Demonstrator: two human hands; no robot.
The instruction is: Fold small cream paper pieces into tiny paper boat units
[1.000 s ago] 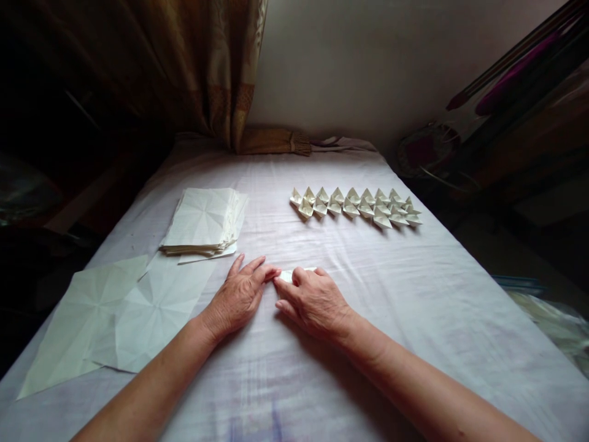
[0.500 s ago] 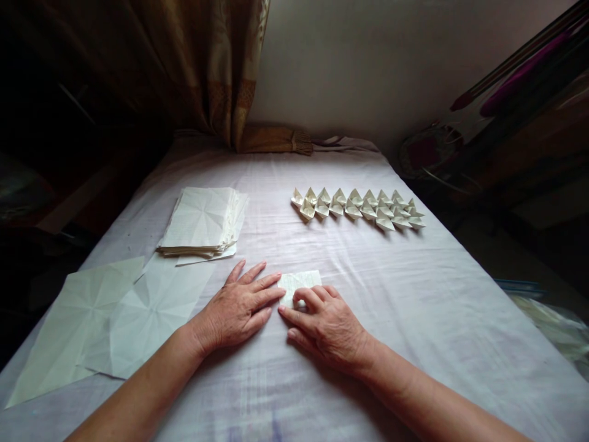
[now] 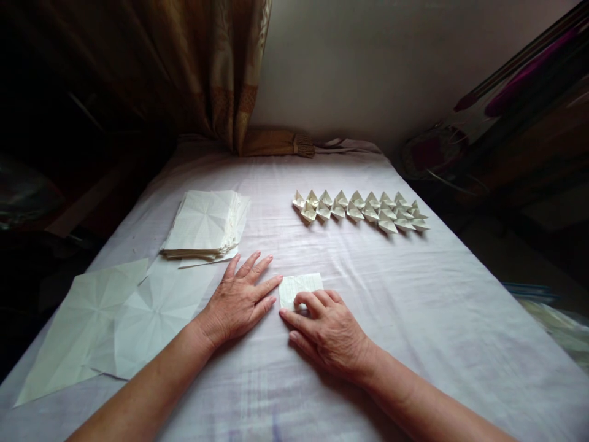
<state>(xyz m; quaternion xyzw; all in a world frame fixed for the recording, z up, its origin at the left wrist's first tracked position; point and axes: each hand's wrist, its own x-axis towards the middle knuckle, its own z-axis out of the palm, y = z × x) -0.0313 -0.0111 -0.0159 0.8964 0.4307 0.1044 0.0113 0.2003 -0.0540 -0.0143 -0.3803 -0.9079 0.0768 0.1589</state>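
A small folded paper (image 3: 294,284) lies flat on the sheet-covered surface in front of me, with faint ruled lines showing. My right hand (image 3: 330,331) bends over its lower part, fingers curled and one fingertip pressing at the lower left corner. The hand covers the paper's lower right. To the left, my left hand (image 3: 240,302) rests flat with fingers spread, one fingertip at the paper's upper left edge. Nothing is held in the left hand.
Behind my left hand is a stack of creased paper sheets (image 3: 197,222). Loose creased sheets (image 3: 156,313) lie at the left, partly under my left forearm. Rows of small boat-shaped paper folds (image 3: 355,207) stand at the back right. A brown curtain (image 3: 230,80) hangs behind.
My left hand has drawn back slightly from the paper, its fingers spread wider. The paper's upper flap now lies flatter. My right hand has stayed nearly still.
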